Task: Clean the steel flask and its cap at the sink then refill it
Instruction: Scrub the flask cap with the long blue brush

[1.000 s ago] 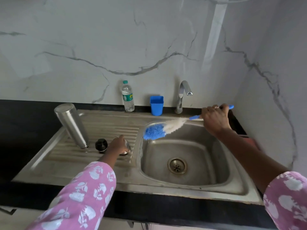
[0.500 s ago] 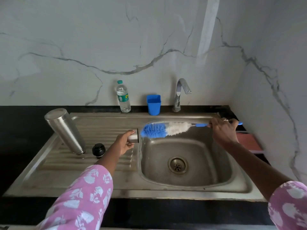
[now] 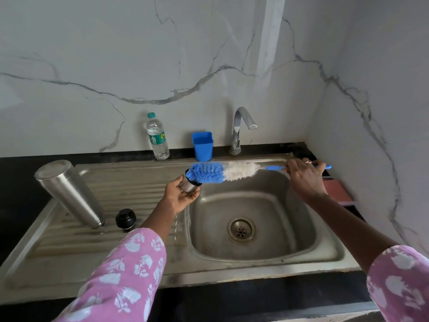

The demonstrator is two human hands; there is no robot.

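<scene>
Drainboard (image 3: pixel 139 182) left, basin (image 3: pixel 267 205) right. Flask (image 3: pixel 69 194) upside down on drainboard, far left; stopper (image 3: pixel 125 218) just right of it. Behind, along the wall, left to right: bottle (image 3: pixel 157 138), cup (image 3: pixel 202 145), tap (image 3: pixel 240 129). Left hand (image 3: pixel 181 197) holds cap (image 3: pixel 189 184) over basin's left rim. Brush (image 3: pixel 222 172) runs from right hand (image 3: pixel 304 177) across basin's back, tip at cap's mouth.

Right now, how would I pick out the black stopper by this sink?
Start at the sink and look left to its ribbed draining board. A tall steel flask stands upside down there, and the stopper sits just right of its mouth. It is the only small, round, black thing on the board.
</scene>
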